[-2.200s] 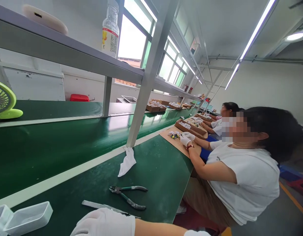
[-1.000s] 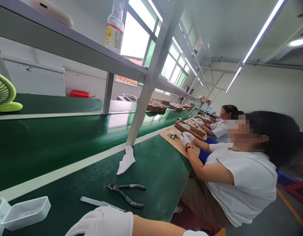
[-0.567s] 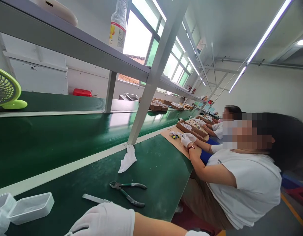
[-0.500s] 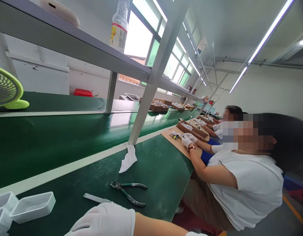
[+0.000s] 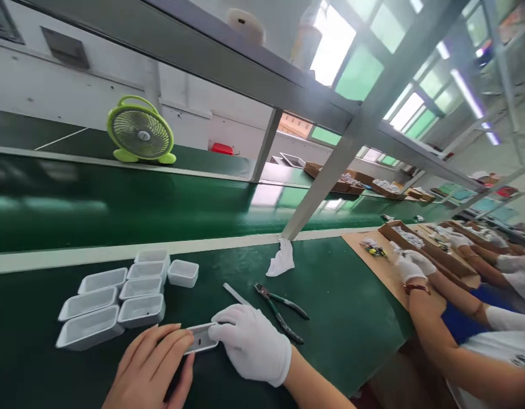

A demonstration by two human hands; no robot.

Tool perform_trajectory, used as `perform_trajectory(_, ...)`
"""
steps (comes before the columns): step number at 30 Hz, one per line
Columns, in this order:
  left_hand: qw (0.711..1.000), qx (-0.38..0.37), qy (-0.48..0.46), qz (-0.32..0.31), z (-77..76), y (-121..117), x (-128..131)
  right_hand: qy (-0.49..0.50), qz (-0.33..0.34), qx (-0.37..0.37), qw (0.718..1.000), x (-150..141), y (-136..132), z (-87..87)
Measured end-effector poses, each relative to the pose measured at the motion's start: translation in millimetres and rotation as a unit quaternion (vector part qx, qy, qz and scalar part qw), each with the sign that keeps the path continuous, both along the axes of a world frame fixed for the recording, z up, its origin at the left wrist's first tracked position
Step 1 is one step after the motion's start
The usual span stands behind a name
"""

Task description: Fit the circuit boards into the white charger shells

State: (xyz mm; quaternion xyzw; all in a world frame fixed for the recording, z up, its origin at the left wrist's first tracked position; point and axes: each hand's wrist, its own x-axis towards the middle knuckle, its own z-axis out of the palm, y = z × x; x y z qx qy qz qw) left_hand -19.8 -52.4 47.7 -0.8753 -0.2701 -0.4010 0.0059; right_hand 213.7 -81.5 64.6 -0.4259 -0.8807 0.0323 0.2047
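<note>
A small white plastic tray (image 5: 201, 339) with a tiny dark piece in it lies between my hands at the near side of the green bench. My bare left hand (image 5: 155, 363) grips its left end, fingers over the rim and thumb at the near side. At its right end, my white-gloved right hand (image 5: 251, 343) closes its fingers on the rim. Beyond the glove are diagonal cutters (image 5: 281, 309) with dark green handles and a flat metal strip (image 5: 236, 293), partly covered by the glove. Several more white trays (image 5: 92, 304) stand grouped to the left; one holds a dark speck.
A crumpled white cloth (image 5: 281, 258) lies by the slanted shelf post (image 5: 326, 176). A green fan (image 5: 141, 130) stands across the green belt (image 5: 194, 207). At right, a co-worker's gloved hands (image 5: 411, 264) work over cardboard (image 5: 364, 250) beside a cardboard box (image 5: 436, 258).
My view has swung left and down, bringing the fan and the whole tray group into sight. My left hand and the tray between my hands now show; before, only the gloved hand was visible.
</note>
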Motion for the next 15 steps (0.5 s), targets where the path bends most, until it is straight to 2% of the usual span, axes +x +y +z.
perform_trajectory(1,0.999,-0.039,-0.004,0.024,3.1,-6.9,-1.0,0.017,-0.008,0.009,1.0,-0.3,-2.7,-1.4)
perform_trajectory(5,0.994,-0.109,-0.011,0.025,15.5,-17.9,3.4,0.067,-0.035,0.038,0.996,0.6,-10.1,-1.9)
perform_trajectory(10,0.991,-0.132,-0.012,0.026,24.6,-18.4,3.4,0.056,-0.038,0.061,0.996,0.2,-13.8,1.3)
perform_trajectory(15,0.991,-0.126,-0.02,0.041,26.2,-17.5,2.5,0.075,-0.016,0.053,0.996,-1.9,-11.2,5.2)
